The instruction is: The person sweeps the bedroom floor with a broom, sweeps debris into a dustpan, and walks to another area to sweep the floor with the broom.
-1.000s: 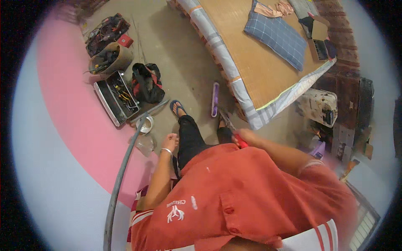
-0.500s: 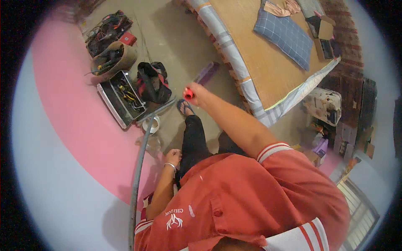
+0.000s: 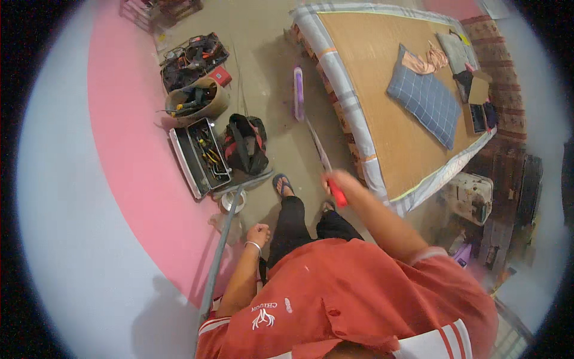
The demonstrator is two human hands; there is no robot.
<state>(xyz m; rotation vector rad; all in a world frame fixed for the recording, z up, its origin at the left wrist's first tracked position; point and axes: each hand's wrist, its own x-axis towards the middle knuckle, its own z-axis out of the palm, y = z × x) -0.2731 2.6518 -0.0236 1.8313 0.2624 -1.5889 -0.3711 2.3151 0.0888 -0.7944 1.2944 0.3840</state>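
My right hand (image 3: 336, 181) is closed around the red handle of a paint roller (image 3: 298, 93), a little blurred by motion. From the handle a thin metal shaft runs forward to the purple and white roller head, held over the floor beside the bed. My left hand (image 3: 258, 234), with a white bracelet at the wrist, hangs low beside my leg. Its fingers are curled in and nothing shows in them. Just left of it a grey pole (image 3: 220, 254) slants up past my arm, apart from the hand.
Along the pink and white wall (image 3: 119, 149) stand an open toolbox (image 3: 183, 163), a black and red bag (image 3: 246, 146), a tub of tools (image 3: 214, 107) and a white bucket (image 3: 233, 202). The bed (image 3: 359, 90) with a blue checked pillow (image 3: 421, 96) takes up the right. A pale case (image 3: 469, 197) stands beyond it.
My right hand has swung right and back toward me, with the paint roller now pointing forward. The left hand stays low by my leg. The whole view has shifted.
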